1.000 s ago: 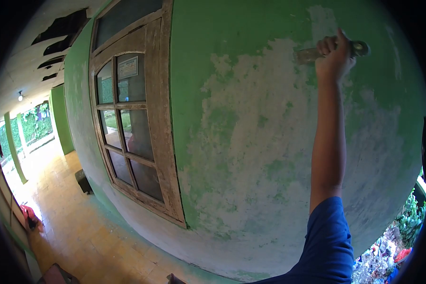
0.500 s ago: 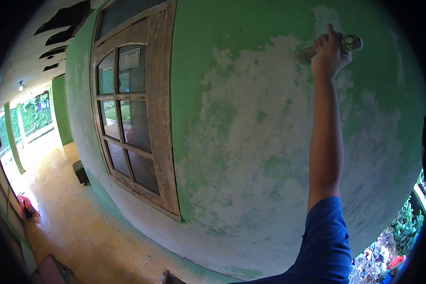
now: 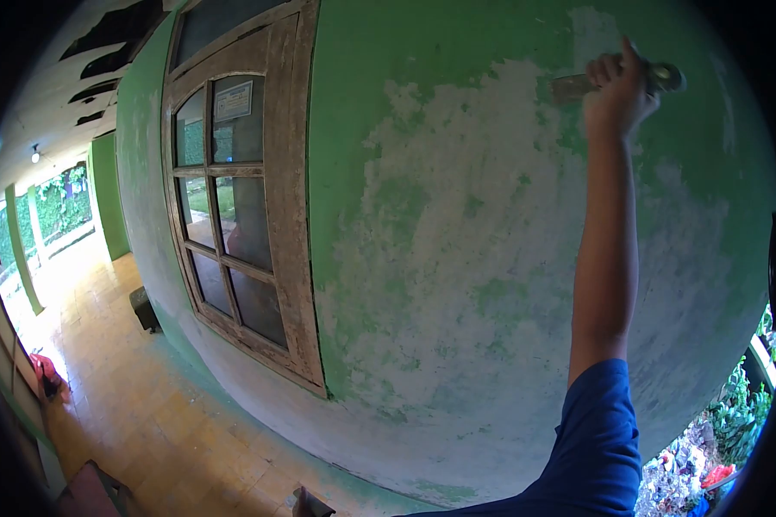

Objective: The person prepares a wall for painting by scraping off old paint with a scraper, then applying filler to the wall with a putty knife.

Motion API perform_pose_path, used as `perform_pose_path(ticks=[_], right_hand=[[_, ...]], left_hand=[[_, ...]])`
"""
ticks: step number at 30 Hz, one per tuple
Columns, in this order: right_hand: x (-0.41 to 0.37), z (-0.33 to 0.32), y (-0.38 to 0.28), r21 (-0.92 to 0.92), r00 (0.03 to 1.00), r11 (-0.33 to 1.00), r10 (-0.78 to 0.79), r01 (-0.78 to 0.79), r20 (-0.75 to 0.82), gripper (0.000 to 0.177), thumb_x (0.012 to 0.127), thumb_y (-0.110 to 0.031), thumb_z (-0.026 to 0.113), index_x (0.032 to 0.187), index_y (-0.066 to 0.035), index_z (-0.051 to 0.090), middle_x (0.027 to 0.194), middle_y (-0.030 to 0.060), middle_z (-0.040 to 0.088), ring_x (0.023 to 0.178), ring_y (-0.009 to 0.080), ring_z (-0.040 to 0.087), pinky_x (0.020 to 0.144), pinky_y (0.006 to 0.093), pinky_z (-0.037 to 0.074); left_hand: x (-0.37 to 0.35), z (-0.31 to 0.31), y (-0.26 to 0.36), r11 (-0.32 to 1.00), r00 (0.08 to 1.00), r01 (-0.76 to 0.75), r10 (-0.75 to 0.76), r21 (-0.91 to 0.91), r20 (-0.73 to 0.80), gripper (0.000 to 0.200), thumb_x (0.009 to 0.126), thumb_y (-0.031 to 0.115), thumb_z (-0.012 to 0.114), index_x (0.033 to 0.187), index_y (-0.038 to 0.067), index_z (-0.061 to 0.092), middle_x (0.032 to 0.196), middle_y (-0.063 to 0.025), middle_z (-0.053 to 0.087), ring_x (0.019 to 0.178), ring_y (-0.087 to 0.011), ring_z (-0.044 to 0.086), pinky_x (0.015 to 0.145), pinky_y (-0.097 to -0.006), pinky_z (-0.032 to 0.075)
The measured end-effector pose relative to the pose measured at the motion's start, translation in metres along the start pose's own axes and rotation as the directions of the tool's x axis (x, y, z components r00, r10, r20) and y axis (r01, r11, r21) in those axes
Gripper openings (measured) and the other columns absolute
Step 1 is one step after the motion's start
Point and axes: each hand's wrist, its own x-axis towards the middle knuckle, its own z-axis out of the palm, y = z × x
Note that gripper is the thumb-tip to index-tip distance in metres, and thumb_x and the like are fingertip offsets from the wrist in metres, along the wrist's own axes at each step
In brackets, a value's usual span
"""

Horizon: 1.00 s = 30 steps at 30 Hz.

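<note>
My right hand (image 3: 619,96) is raised at the upper right, its fingers wrapped round a scraper (image 3: 664,77) held sideways against the wall. One digit points upward. The scraper's flat brownish end (image 3: 571,87) sticks out to the left, and its rounded, pale-spotted end shows on the right; my hand hides the middle. Behind it, the green wall (image 3: 422,43) carries a large pale bare patch (image 3: 457,172) with ragged paint edges. My left hand is out of view.
A wooden-framed window (image 3: 289,189) stands left of the patch. Along the wall's foot runs a yellow tiled floor (image 3: 172,414), with a dark box (image 3: 144,310) beside the wall and a red bundle (image 3: 47,376) farther left. Plants (image 3: 744,414) show beyond the right edge.
My right hand and the scraper have moved a little to the right across the wall. My grip stays closed. The view has shifted slightly.
</note>
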Motion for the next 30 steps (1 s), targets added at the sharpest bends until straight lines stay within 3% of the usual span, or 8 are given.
perform_pose_path(ticks=[2, 8, 9, 14, 17, 22, 25, 30], right_hand=[[0.005, -0.006, 0.003, 0.118, 0.999, 0.993, 0.018, -0.022, 0.032, 0.024, 0.076, -0.002, 0.061, 0.062, -0.007, 0.043, 0.049, -0.0002, 0.035, 0.04, 0.0114, 0.032, 0.042, 0.0278, 0.027], [-0.014, 0.005, 0.015, -0.072, 0.996, 0.995, 0.062, -0.066, -0.064, 0.024, 0.078, -0.002, 0.061, 0.063, -0.005, 0.042, 0.051, 0.0011, 0.037, 0.04, 0.012, 0.032, 0.041, 0.0296, 0.029], [-0.014, 0.012, 0.005, -0.039, 0.999, 0.999, -0.008, 0.007, -0.033, 0.024, 0.077, -0.002, 0.061, 0.063, -0.005, 0.043, 0.051, 0.0009, 0.037, 0.04, 0.0119, 0.032, 0.041, 0.0296, 0.029], [-0.009, 0.007, 0.008, 0.007, 0.997, 0.997, -0.072, 0.072, -0.03, 0.025, 0.076, -0.001, 0.062, 0.062, -0.005, 0.042, 0.051, 0.0011, 0.038, 0.039, 0.0118, 0.032, 0.041, 0.029, 0.028], [-0.012, 0.008, 0.014, -0.147, 0.999, 0.989, -0.012, 0.017, 0.03, 0.027, 0.077, -0.001, 0.062, 0.061, -0.006, 0.04, 0.051, 0.0017, 0.037, 0.04, 0.0124, 0.033, 0.041, 0.0284, 0.027], [0.007, -0.01, 0.013, 0.123, 0.997, 0.992, 0.034, -0.042, 0.066, 0.027, 0.077, -0.001, 0.062, 0.062, -0.006, 0.04, 0.051, 0.0007, 0.034, 0.042, 0.0129, 0.032, 0.042, 0.0279, 0.026], [-0.009, -0.002, 0.027, -0.04, 0.996, 0.995, 0.089, -0.09, -0.025, 0.025, 0.076, -0.001, 0.062, 0.065, -0.006, 0.041, 0.051, 0.001, 0.034, 0.042, 0.0127, 0.031, 0.042, 0.0279, 0.026], [-0.008, 0.009, 0.002, 0.033, 1.0, 0.999, -0.013, 0.013, -0.018, 0.024, 0.076, 0.0, 0.062, 0.064, -0.005, 0.042, 0.051, 0.0012, 0.036, 0.042, 0.0124, 0.032, 0.042, 0.0276, 0.026]], left_hand=[[0.006, -0.008, -0.02, 1.0, 1.0, -0.002, 0.002, 0.002, 0.019, 0.037, 0.086, 0.036, 0.06, 0.105, 0.007, 0.045, 0.081, -0.0054, 0.047, 0.073, -0.0178, 0.046, 0.066, -0.0348, 0.045], [0.026, -0.044, -0.071, 0.999, 0.997, -0.008, 0.005, 0.038, 0.077, 0.053, 0.083, 0.034, 0.066, 0.123, 0.006, 0.044, 0.09, -0.0087, 0.052, 0.08, -0.0206, 0.051, 0.071, -0.0363, 0.047], [0.021, -0.042, -0.062, 0.999, 0.997, -0.011, 0.008, 0.036, 0.072, 0.053, 0.083, 0.034, 0.066, 0.123, 0.006, 0.044, 0.09, -0.0087, 0.052, 0.08, -0.0206, 0.051, 0.071, -0.0363, 0.047], [-0.005, -0.014, -0.012, 0.846, 0.961, -0.278, 0.241, 0.455, 0.138, 0.072, 0.078, 0.021, 0.07, 0.136, 0.01, 0.028, 0.097, -0.0143, 0.053, 0.084, -0.0266, 0.051, 0.073, -0.0384, 0.046], [-0.02, 0.011, 0.026, 0.639, 0.906, -0.414, 0.356, 0.648, 0.228, 0.087, 0.075, 0.013, 0.073, 0.143, 0.012, 0.018, 0.101, -0.0177, 0.054, 0.087, -0.0302, 0.051, 0.074, -0.0397, 0.045], [-0.018, 0.015, 0.027, 0.602, 0.89, -0.447, 0.375, 0.661, 0.261, 0.088, 0.075, 0.012, 0.073, 0.143, 0.011, 0.017, 0.105, -0.0191, 0.053, 0.09, -0.0307, 0.05, 0.076, -0.0396, 0.045], [-0.018, 0.016, 0.032, 0.568, 0.876, -0.473, 0.385, 0.673, 0.291, 0.089, 0.074, 0.012, 0.073, 0.143, 0.011, 0.017, 0.108, -0.0201, 0.052, 0.092, -0.0311, 0.05, 0.077, -0.0395, 0.045], [-0.017, 0.021, 0.041, 0.517, 0.856, -0.505, 0.407, 0.691, 0.32, 0.09, 0.074, 0.01, 0.073, 0.143, 0.01, 0.016, 0.112, -0.0218, 0.05, 0.096, -0.0318, 0.05, 0.079, -0.0394, 0.044]])
